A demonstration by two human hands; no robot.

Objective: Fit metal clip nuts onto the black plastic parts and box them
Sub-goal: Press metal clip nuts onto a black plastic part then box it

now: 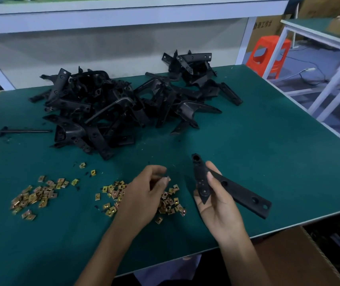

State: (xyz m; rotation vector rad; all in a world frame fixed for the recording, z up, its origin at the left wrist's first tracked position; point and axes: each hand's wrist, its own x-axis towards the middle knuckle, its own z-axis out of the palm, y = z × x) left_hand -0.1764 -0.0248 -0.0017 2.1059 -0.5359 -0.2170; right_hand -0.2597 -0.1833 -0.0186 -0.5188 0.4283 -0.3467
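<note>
the right hand [216,205], in the lower centre-right of the frame, grips one black plastic part [230,187] above the green table [268,151]. its thumb lies across the part's face and the fingers curl round from behind. the part is a long flat strip with round holes. one end points up toward the middle of the frame, and the other slants down to the right, near the table's front edge.

the left hand [144,195] hovers just left of it, over a heap of brass-coloured clip nuts [171,203]. its fingers are curled in toward the thumb. the fingertips are blurred, so i cannot tell whether they pinch a nut.

a second scatter of clip nuts [35,195] lies at lower left, well apart from the hands, with a few loose nuts between the two heaps.

a big tangled pile of black plastic parts [103,112] fills the middle of the table, running up to a smaller stack of parts [187,65] near the back edge. a thin black rod [26,131] lies flat at the left. a cardboard box [299,256] stands below the table's front edge at lower right, and an orange stool [268,52] stands on the floor at upper right.
</note>
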